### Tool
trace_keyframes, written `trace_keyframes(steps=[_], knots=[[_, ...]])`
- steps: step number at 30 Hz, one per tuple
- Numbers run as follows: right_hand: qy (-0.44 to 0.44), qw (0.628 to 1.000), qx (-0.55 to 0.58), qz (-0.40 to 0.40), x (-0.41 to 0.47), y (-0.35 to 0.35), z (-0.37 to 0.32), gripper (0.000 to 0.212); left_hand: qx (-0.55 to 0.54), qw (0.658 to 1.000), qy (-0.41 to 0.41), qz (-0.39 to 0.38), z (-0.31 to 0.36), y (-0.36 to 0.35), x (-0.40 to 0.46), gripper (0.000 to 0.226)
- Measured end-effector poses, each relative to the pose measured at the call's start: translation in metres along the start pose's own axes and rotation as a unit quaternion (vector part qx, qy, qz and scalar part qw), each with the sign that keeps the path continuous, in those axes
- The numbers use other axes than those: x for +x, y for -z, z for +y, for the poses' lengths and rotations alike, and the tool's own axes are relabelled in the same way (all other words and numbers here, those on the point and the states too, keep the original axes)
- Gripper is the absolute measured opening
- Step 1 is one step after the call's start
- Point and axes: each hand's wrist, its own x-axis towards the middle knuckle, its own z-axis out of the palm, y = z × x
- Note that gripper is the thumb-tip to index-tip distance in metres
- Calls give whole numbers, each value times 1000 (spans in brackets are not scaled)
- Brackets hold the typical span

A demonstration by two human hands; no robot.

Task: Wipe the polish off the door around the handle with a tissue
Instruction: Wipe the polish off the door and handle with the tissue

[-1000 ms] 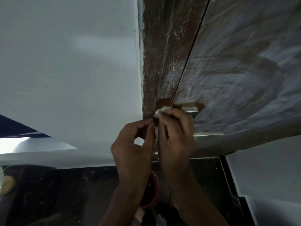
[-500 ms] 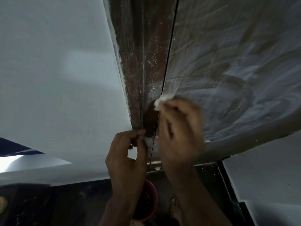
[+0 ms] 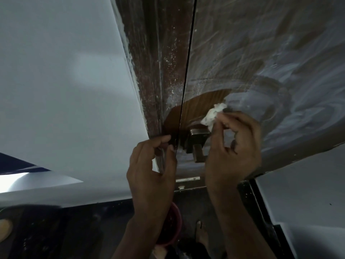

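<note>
Right hand (image 3: 233, 146) fingers pinch the tissue (image 3: 213, 114) against the door (image 3: 261, 53) above the handle (image 3: 197, 144); left hand (image 3: 151, 165) loosely curled, empty.

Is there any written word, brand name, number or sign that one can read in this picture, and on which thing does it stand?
None: no text shows on anything in view.
door: only whitish polish smears and a wiped brown patch.
handle: plain metal, no marking visible.
tissue, held in the right hand: no print.
left hand, on the door frame: nothing written there either.

White tissue (image 3: 213, 115), brown wood-grain door (image 3: 203, 103) smeared whitish, pink bowl (image 3: 176, 224)
</note>
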Motion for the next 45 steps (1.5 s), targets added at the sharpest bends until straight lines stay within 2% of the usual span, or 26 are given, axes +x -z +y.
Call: trace_keyframes(steps=[2, 5, 6, 8, 10, 12, 14, 16, 17, 19, 22, 23, 24, 27, 29, 31, 34, 36, 37, 40, 41, 43, 45], knots=[[8, 999, -6, -36, -9, -4, 2, 12, 0, 1000, 1, -9, -1, 0, -1, 19], [109, 980, -9, -168, -27, -6, 2, 15, 0, 1000, 3, -18, -2, -2, 0, 21], [119, 979, -10, -167, -24, -4, 4, 15, -2, 1000, 4, -20, -2, -3, 0, 22], [75, 993, -29, -88, -8, 4, 7, 12, -6, 1000, 7, -23, 0, -4, 1, 24], [-14, 1000, -25, 3, 6, 10, 8, 12, -11, 1000, 6, -24, 0, -4, 3, 24], [-52, 998, -13, 21, 6, 6, 3, 15, -14, 1000, 8, -25, 0, -5, 4, 25], [13, 999, -8, -47, -5, -3, -5, 14, -13, 999, 16, -29, 2, -6, 5, 24], [104, 984, 27, -143, -9, -11, -18, 14, -15, 999, 26, -36, 5, -7, 7, 27], [133, 977, 43, -162, -3, -12, -23, 15, -15, 999, 27, -39, 6, -8, 7, 28], [159, 979, 54, -112, 19, -8, -31, 16, -12, 999, 24, -41, 8, -10, 6, 25], [118, 992, 33, 25, 41, -2, -31, 13, -15, 999, 25, -37, 7, -9, 5, 25], [106, 993, 26, 35, 39, -4, -30, 12, -16, 999, 26, -38, 7, -8, 5, 26], [108, 994, 21, 12, 33, -8, -30, 12, -15, 999, 29, -40, 6, -7, 5, 26], [174, 974, 31, -144, 5, -21, -36, 19, -16, 997, 45, -53, 5, -6, 3, 33], [198, 965, 31, -167, 6, -21, -38, 18, -10, 997, 50, -54, 4, -8, 3, 38], [191, 974, 33, -115, 24, -14, -38, 16, -4, 998, 42, -48, 2, -9, 3, 34], [136, 990, 14, 36, 54, -4, -31, 12, -17, 999, 27, -37, 3, -10, 3, 28], [116, 989, 21, 92, 64, -3, -27, 11, -30, 999, 26, -37, 6, -11, 2, 26], [116, 990, 18, 83, 62, -4, -27, 11, -36, 998, 28, -39, 7, -12, 2, 26], [138, 985, 22, -105, 36, -5, -27, 15, -31, 998, 20, -53, 7, -14, 3, 29], [168, 978, 14, -122, 29, -4, -26, 16, -29, 998, 20, -58, 8, -15, 3, 33], [200, 978, -9, -63, 31, -4, -17, 18, -30, 997, 25, -65, 10, -16, 3, 30], [174, 984, 0, 29, 42, -5, -7, 15, -29, 997, 23, -68, 12, -16, 3, 28]])
